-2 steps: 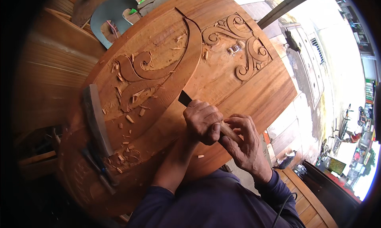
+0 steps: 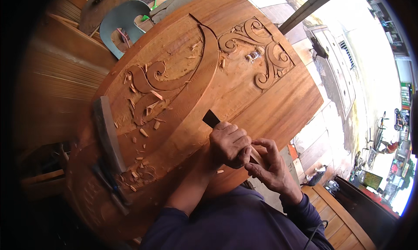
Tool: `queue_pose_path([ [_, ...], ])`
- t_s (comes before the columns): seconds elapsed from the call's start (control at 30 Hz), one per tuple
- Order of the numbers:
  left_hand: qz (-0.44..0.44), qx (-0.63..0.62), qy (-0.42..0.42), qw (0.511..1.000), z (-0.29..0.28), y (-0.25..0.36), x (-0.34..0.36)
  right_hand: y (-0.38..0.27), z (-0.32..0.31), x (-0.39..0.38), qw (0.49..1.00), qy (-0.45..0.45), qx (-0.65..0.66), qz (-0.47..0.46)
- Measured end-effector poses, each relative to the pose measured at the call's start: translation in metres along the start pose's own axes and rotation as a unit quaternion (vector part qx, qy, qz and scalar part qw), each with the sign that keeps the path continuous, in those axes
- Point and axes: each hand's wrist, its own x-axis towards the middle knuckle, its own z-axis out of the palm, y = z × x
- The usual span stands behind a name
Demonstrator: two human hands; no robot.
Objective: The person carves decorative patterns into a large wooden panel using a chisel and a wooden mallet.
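My left hand [image 2: 230, 144] is wrapped round the front of a chisel, its flat dark blade [image 2: 211, 118] sticking out past the knuckles toward the upper left. Behind it, my right hand [image 2: 275, 168] grips the wooden handle [image 2: 257, 157] with thumb and fingers. Under both hands lies a large brown wooden panel [image 2: 278, 113] with raised scroll carving [image 2: 164, 83] at left and a smaller carved corner scroll [image 2: 274, 58] at upper right. The blade is over the smooth part beside the long curved edge. Whether its tip touches the wood I cannot tell.
Wood chips [image 2: 143, 132] are scattered over the panel's left half. A long block [image 2: 109, 134] rests at its left side, near blurred dark tools [image 2: 109, 187]. Beyond the far edge stands a grey-green chair [image 2: 117, 21]. A slatted wooden piece [image 2: 337, 211] is at lower right.
Both hands and the chisel have shifted slightly right and toward me, the blade drawing back from the curved edge. A pale chip now shows on the left scroll.
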Motion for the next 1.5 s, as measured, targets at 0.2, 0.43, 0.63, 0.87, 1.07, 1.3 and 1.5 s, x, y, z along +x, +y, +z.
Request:
queue_pose_path([
  [0.2, -0.048, 0.096, -0.075, 0.991, 0.002, 0.003, 0.001, 0.067, -0.027, -0.069, 0.96, 0.112, 0.239, 0.089],
  [0.43, -0.136, 0.261, -0.193, 0.936, -0.006, -0.016, -0.022, 0.098, -0.037, -0.125, 0.919, 0.17, 0.355, 0.007],
  [0.63, -0.161, 0.29, -0.152, 0.931, 0.01, -0.037, -0.025, 0.155, -0.035, -0.129, 0.935, 0.182, 0.302, -0.043],
  [0.87, -0.157, 0.305, -0.123, 0.931, 0.007, -0.044, -0.027, 0.181, -0.028, -0.123, 0.907, 0.2, 0.354, -0.114],
  [1.07, -0.124, 0.242, -0.111, 0.956, -0.002, -0.02, -0.03, 0.173, -0.087, -0.074, 0.849, 0.222, 0.453, -0.157],
  [1.3, -0.075, 0.148, -0.144, 0.976, -0.037, 0.101, -0.106, 0.143, -0.195, 0.016, 0.883, 0.359, 0.268, -0.139],
  [1.5, -0.181, 0.099, -0.12, 0.971, -0.082, 0.19, -0.242, 0.127, -0.241, 0.083, 0.951, 0.299, 0.043, -0.071],
])
